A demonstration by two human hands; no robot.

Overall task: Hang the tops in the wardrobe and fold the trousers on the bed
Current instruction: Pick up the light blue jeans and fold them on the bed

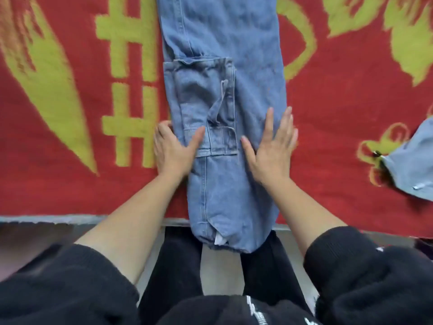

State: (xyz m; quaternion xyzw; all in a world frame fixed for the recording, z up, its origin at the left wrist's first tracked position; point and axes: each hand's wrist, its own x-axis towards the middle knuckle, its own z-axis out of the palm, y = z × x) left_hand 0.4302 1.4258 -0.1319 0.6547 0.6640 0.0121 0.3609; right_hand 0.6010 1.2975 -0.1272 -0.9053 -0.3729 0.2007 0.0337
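- Blue denim trousers point(222, 102) lie lengthwise on the bed's red-and-yellow blanket point(70, 160), near end overhanging the edge.
- Right hand point(271, 148) presses flat on them, fingers straight and spread.
- Left hand point(174, 148) rests on their left edge, thumb spread, fingers bent; grip unclear.
- A grey garment point(412, 165) lies well apart, right.

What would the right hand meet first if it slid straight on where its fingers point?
Nothing solid: the right hand lies flat on the jeans, pointing up their right edge, so probably only more denim, then the red blanket. The way looks free.
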